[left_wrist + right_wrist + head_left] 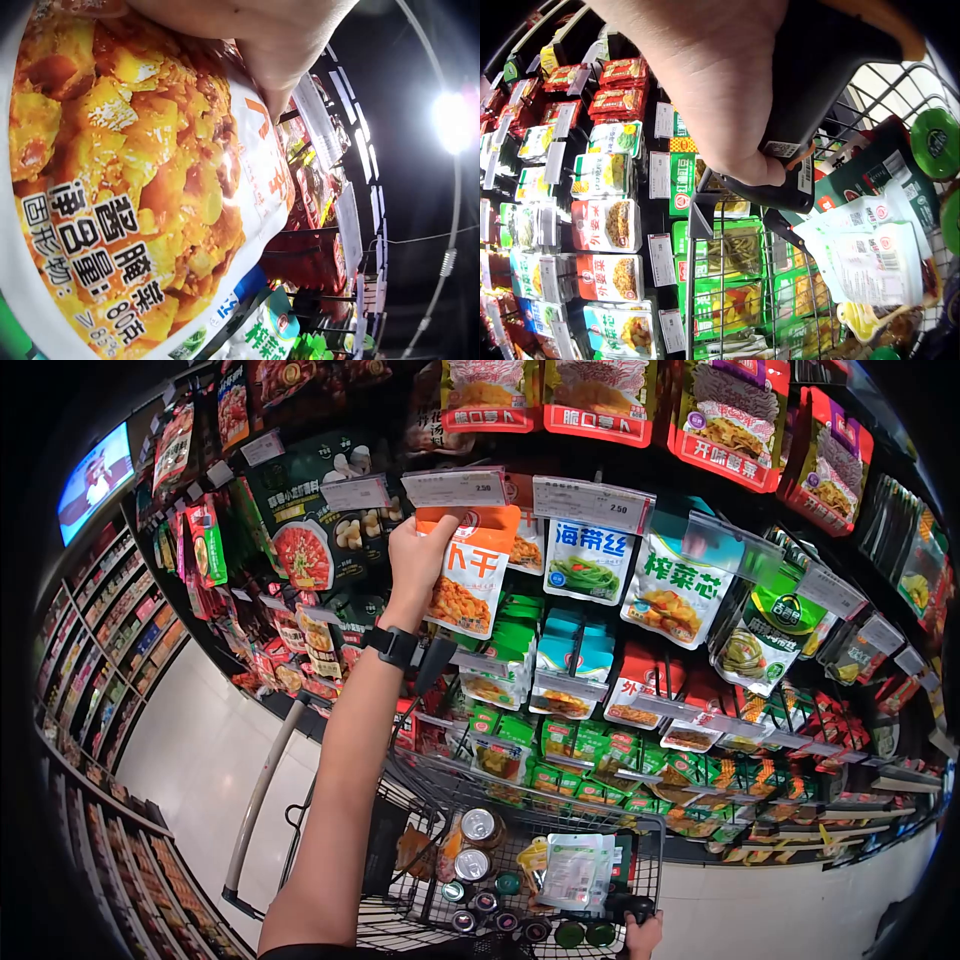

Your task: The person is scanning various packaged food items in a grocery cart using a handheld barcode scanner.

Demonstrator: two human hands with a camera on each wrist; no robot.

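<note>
Left hand (418,555) clamps the orange pickle pouch (472,582) at twelve o'clock above the cart (650,830), just under a price tag (455,488). Right hand (643,937) is wrapped round the cart handle (832,75). A hasty tug could tear the pouch's hang hole or knock the tag loose.

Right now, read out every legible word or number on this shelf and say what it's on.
"2.50": price tag; same on the next tag.
"卜干": orange pouch in the left hand.
"净含量", "80克": that pouch, left wrist view.
"海带丝": blue pouch.
"榨菜芯": green-white pouch.
Sticker on the handle under the right hand: blurred.
All else: too small.
</note>
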